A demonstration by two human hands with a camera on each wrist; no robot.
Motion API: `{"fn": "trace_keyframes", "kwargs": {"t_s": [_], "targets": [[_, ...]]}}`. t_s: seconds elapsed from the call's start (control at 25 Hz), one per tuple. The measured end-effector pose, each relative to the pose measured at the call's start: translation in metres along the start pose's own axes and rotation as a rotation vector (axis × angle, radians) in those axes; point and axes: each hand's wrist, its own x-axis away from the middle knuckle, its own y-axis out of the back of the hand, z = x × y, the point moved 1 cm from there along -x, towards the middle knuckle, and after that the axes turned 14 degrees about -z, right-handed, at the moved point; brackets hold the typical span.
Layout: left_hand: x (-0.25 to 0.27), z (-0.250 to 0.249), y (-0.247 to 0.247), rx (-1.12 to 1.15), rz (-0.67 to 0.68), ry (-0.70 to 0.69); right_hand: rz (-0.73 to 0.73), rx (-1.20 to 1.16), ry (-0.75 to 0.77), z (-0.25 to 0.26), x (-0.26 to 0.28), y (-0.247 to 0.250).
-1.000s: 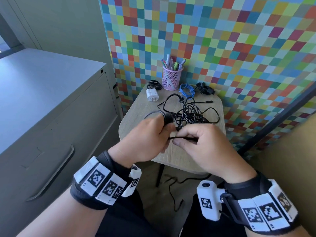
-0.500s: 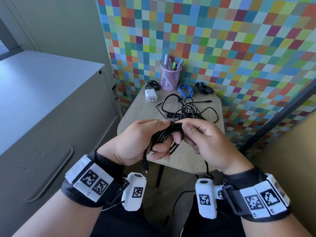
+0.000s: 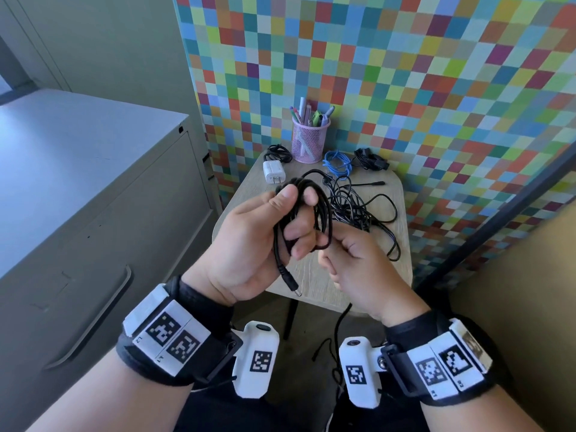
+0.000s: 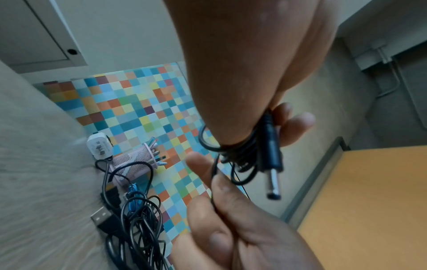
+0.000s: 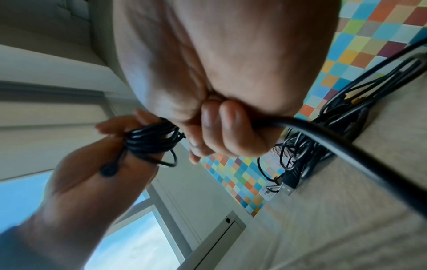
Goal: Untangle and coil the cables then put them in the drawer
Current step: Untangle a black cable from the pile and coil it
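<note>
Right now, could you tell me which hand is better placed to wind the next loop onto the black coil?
The right hand. Its grip pinches the loose run of the black cable trailing off the table. The left hand is occupied holding the black coil wound over its fingers.

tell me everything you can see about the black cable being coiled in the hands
The black cable is thin, round and looks rubber-coated. Several loops are wound around the left hand, pinned by its thumb. One end hangs from the loops with a barrel plug, black sleeve and metal tip. The right hand grips the loose run, which trails down past the table edge.
</note>
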Motion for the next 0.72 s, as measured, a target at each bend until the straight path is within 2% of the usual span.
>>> {"fn": "trace_keyframes", "kwargs": {"t_s": [0.12,0.2,0.24,0.32,0.4,0.44,0.52,0.6,0.72], "targets": [[-0.004,0.007,-0.004,-0.062,-0.158,-0.115,0.077,0.191,0.039,-0.004,0.006,-0.012],[-0.006,0.012,-0.005,-0.256,-0.274,-0.213,0.145,0.242,0.047,-0.003,0.01,-0.016],[-0.007,0.014,-0.003,-0.428,-0.317,-0.267,0.162,0.257,0.054,0.0,0.011,-0.015],[-0.006,0.018,0.001,-0.921,-0.345,-0.408,0.171,0.274,0.07,0.002,0.01,-0.01],[-0.005,0.024,0.003,-1.335,-0.273,-0.528,0.143,0.282,0.071,0.007,0.006,-0.001],[-0.006,0.027,0.007,-1.462,-0.232,-0.565,0.114,0.269,0.067,0.01,0.005,0.004],[-0.008,0.025,0.009,-1.573,-0.156,-0.504,0.04,0.241,0.084,0.014,0.003,0.015],[-0.01,0.019,0.009,-1.54,-0.065,-0.316,-0.008,0.202,0.128,0.017,0.002,0.022],[-0.011,0.011,0.005,-1.249,0.015,-0.053,-0.027,0.128,0.161,0.021,0.001,0.024]]}}
